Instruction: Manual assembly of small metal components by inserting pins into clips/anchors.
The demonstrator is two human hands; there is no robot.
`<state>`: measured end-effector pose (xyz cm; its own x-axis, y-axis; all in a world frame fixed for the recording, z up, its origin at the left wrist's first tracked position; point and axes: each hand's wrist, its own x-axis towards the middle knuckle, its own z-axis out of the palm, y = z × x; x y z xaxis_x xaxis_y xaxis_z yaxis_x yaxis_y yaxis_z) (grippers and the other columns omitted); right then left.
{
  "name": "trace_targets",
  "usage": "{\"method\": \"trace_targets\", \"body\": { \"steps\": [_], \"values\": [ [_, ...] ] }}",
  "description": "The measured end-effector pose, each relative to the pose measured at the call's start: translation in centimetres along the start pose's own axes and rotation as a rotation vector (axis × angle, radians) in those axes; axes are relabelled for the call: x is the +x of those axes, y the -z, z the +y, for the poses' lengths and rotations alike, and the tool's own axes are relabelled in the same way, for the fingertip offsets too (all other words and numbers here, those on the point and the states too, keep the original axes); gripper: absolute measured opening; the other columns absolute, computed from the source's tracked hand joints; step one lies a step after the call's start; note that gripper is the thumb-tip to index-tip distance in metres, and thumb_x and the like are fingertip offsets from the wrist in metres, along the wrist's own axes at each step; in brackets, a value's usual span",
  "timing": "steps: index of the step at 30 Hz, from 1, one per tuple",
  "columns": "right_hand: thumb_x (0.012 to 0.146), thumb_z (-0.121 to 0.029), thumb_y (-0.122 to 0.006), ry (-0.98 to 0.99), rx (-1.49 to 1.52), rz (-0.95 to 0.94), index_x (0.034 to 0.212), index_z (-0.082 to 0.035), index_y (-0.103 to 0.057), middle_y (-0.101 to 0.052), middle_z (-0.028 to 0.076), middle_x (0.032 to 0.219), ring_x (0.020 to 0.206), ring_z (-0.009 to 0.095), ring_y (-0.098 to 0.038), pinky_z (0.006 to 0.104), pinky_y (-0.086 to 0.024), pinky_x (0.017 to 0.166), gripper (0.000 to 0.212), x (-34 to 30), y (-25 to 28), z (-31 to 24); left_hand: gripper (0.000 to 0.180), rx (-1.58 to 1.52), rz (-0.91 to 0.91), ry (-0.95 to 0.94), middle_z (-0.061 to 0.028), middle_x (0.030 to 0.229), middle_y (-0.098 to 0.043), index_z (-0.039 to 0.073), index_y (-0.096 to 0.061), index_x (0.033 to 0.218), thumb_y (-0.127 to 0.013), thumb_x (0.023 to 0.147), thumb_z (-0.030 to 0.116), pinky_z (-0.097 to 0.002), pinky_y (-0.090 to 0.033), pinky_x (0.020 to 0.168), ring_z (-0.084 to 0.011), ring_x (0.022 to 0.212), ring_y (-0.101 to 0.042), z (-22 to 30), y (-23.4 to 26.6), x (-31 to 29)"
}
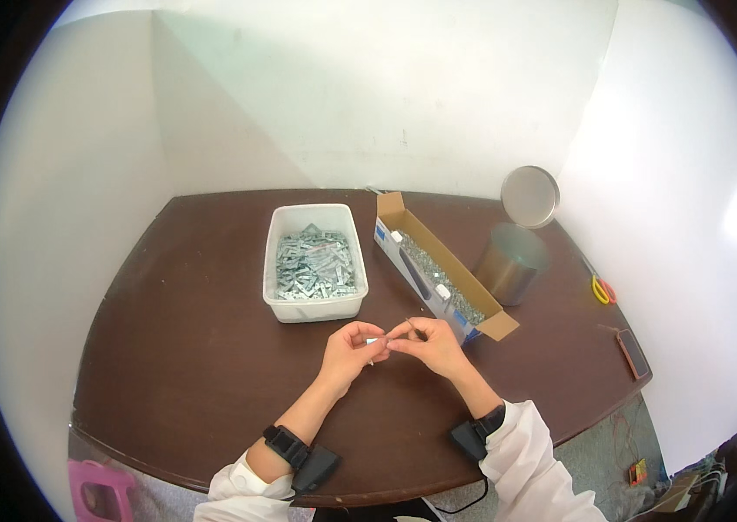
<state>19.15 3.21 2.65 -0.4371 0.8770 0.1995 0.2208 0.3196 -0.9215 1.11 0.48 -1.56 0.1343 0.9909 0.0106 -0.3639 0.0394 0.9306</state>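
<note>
My left hand is closed in a pinch on a small shiny metal piece, which shows between the thumb and fingers. Right beside it, my right hand is closed too, its fingertips meeting the left ones at that piece. A thin dark thing shows among the right fingers, too small to name. Just beyond my hands stands a white plastic bin heaped with flat silvery metal pieces. To its right, a long open cardboard box holds many small metal parts.
Behind the box's right side stands a metal canister, with a round lid at the table's far edge. Scissors and a phone lie along the right edge of the brown table. A pink stool is at lower left.
</note>
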Motion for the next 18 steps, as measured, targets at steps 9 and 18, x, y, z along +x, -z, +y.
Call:
{"method": "trace_targets", "body": {
  "steps": [9, 18],
  "values": [
    [0.077, -0.009, -0.073, 0.031, -0.097, 0.041, 0.089, -0.003, -0.070, -0.032, -0.008, 0.056, 0.054, 0.003, -0.030, 0.0220, -0.027, 0.051, 0.013, -0.15, -0.13, 0.63, 0.016, -0.152, -0.095, 0.035, -0.0099, 0.098, -0.063, 0.000, -0.054, 0.106, -0.056, 0.090, 0.001, -0.0300, -0.055, 0.078, -0.0174, 0.085, -0.064, -0.18, -0.03, 0.03],
    [0.074, -0.009, -0.074, 0.053, -0.159, 0.104, 0.087, -0.005, -0.071, -0.042, -0.001, 0.056, 0.054, 0.008, -0.035, 0.0255, -0.030, 0.052, 0.015, -0.35, -0.13, -0.22, 0.025, -0.134, -0.104, 0.019, -0.0098, 0.103, -0.062, 0.000, -0.052, 0.111, -0.056, 0.086, -0.004, -0.0293, -0.054, 0.078, -0.0169, 0.088, -0.063, 0.45, -0.26, -0.39]
  ]
}}
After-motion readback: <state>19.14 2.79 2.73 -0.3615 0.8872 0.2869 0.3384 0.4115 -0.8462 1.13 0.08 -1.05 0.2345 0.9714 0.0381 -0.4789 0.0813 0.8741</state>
